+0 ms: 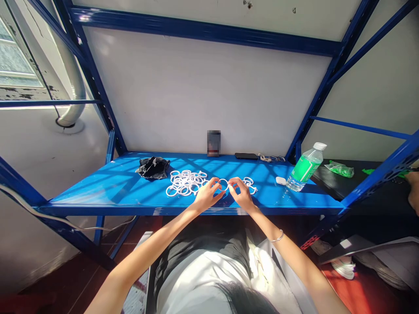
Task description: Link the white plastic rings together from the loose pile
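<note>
Between my two hands a thin white ring [223, 179] is held up over the front part of the blue shelf [108, 187]. My left hand [208, 193] pinches its left side with thumb and fingers. On the opposite side, my right hand [241, 192] grips the ring with its fingertips. A loose heap of white rings [186, 182] lies just left of my left hand. Beyond my right hand sits a smaller group of white rings [250, 185], partly covered by that hand.
A crumpled black plastic bag [153, 168] lies at the left. Along the back are a blurred upright device [214, 144], a black phone-like slab [246, 156] and a coiled cable [271, 158]. A water bottle [305, 169] and small white case [280, 180] stand right. Another person's hand [414, 192] shows far right.
</note>
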{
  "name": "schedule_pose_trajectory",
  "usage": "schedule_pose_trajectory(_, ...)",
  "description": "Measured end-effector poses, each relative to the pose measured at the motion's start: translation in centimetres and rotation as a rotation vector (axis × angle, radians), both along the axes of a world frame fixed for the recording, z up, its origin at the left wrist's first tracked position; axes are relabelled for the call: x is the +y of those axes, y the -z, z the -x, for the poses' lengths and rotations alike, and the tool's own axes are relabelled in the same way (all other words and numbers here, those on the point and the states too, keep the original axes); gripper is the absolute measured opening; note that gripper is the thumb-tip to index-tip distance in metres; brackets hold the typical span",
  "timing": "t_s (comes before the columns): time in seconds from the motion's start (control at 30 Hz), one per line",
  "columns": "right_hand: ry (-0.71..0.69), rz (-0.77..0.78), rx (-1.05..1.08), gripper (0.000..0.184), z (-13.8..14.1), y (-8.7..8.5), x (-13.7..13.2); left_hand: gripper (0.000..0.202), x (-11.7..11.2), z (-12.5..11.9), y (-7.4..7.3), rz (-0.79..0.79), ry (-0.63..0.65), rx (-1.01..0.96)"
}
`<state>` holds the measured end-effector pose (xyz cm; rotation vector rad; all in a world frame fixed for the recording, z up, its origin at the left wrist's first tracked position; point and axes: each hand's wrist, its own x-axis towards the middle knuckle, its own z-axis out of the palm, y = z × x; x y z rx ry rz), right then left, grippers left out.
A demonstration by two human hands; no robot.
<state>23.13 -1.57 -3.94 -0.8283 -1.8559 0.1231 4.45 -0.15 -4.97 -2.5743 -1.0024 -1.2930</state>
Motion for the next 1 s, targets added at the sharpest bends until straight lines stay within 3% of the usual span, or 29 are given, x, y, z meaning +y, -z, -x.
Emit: schedule_pose_trajectory(1.0,-0.023,0.157,0.104,0.018,-0.02,0.26,0.37,0.018,-0.16,-0.06,-0.01,0.027,-0.048,-0.031)
